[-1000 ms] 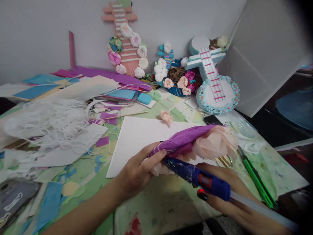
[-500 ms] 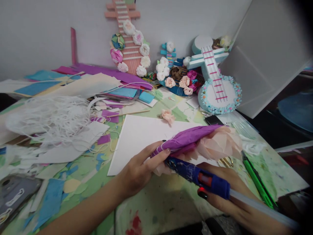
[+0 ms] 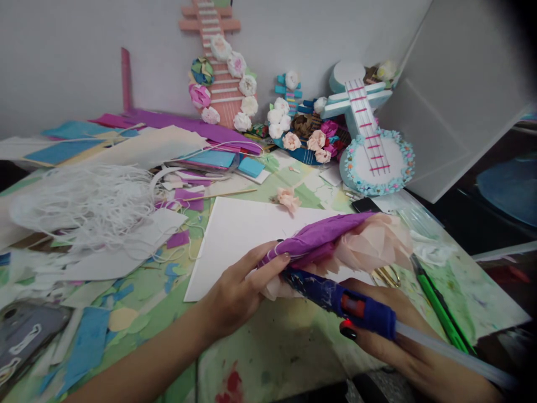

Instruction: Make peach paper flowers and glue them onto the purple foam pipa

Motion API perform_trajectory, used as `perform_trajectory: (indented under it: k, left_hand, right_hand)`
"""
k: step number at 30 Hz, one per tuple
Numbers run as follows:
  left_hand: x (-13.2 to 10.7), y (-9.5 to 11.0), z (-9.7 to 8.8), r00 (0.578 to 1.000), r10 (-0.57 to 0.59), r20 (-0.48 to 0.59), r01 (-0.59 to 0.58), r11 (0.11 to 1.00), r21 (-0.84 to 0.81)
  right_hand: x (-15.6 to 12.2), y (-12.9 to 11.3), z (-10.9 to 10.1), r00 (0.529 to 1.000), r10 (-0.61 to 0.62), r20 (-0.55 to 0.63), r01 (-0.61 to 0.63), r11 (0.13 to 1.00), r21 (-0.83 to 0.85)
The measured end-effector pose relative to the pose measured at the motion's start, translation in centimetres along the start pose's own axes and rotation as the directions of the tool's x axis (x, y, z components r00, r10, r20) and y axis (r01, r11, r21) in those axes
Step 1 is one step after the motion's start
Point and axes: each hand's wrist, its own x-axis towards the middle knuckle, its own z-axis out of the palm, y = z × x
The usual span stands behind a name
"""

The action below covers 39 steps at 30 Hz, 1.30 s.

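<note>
My left hand (image 3: 239,285) pinches the narrow end of a paper flower bundle, a purple crepe paper wrap (image 3: 319,238) with white string wound round that end. Pale peach paper petals (image 3: 373,246) spread from its right end. In my right hand (image 3: 390,324) is a blue hot glue gun (image 3: 331,294) with a red switch and a clear glue stick (image 3: 453,352) out of its back. Its tip lies close under the string-wrapped end by my left fingers; whether it touches the paper is hidden. Some peach paper also shows below my left fingers.
A white board (image 3: 235,235) lies beneath my hands, with a small peach paper flower (image 3: 288,200) at its far edge. Tangled white string (image 3: 96,207), a phone (image 3: 31,336) and paper scraps cover the left. Flower-decorated guitar shapes (image 3: 373,140) stand behind. A green cutter (image 3: 440,305) lies right.
The paper flower bundle and the glue gun have shifted very slightly. Both hands keep the same grip.
</note>
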Motion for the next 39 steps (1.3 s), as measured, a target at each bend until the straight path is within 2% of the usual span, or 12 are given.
perform_trajectory:
  k: [12, 21, 25, 29, 35, 39]
  left_hand:
    - [-0.1, 0.0, 0.0, 1.0, 0.004, 0.001, -0.004, 1.0, -0.008]
    - [0.0, 0.0, 0.1, 1.0, 0.01, -0.025, -0.01, 1.0, 0.021]
    - [0.1, 0.1, 0.0, 1.0, 0.01, -0.03, -0.01, 1.0, 0.004]
    - [0.2, 0.2, 0.0, 0.999, -0.003, -0.034, 0.003, 1.0, 0.004]
    - [0.3, 0.3, -0.1, 0.999, -0.015, -0.028, 0.016, 0.999, 0.041]
    - [0.3, 0.3, -0.2, 0.999, -0.004, -0.031, 0.006, 0.998, 0.056]
  right_hand:
    - [-0.2, 0.0, 0.0, 0.995, -0.063, -0.077, 0.054, 0.991, -0.121]
    - [-0.3, -0.3, -0.3, 0.999, -0.011, -0.036, 0.009, 0.997, -0.074]
    - [-0.6, 0.2, 0.2, 0.996, -0.053, -0.066, 0.05, 0.998, -0.038]
    - [-1.3, 0.7, 0.6, 0.995, -0.073, -0.074, 0.068, 0.995, -0.074]
    - [-2.0, 1.0, 0.2, 0.992, -0.127, -0.005, 0.127, 0.992, -0.01]
    - [-2.6, 1.5, 0.3, 0.979, -0.193, -0.064, 0.192, 0.981, -0.024]
